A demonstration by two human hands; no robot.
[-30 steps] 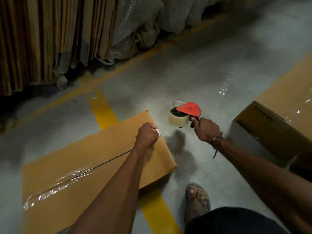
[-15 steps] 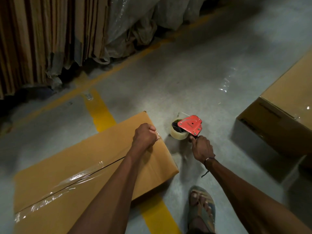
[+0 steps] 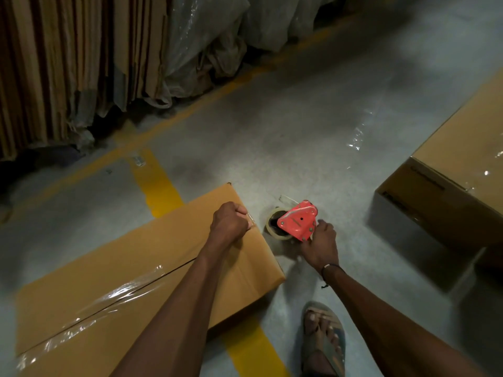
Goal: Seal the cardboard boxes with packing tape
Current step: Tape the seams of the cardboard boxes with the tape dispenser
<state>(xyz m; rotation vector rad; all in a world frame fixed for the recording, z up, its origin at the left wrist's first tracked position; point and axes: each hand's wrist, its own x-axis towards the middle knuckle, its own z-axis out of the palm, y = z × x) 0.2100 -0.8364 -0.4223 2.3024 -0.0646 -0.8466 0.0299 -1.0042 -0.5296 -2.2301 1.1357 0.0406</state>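
A tan cardboard box (image 3: pixel 130 270) streaked with glossy clear packing tape (image 3: pixel 109 297) lies on a grey concrete floor (image 3: pixel 285 137) crossed by yellow painted lines (image 3: pixel 158 183). Right of it, a bright red tape dispenser (image 3: pixel 298 220) carries a pale translucent roll. A second brown box (image 3: pixel 449 191) stands far right.

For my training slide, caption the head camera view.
Left hand presses tape onto a box end while the right hand holds a red tape dispenser beside it.
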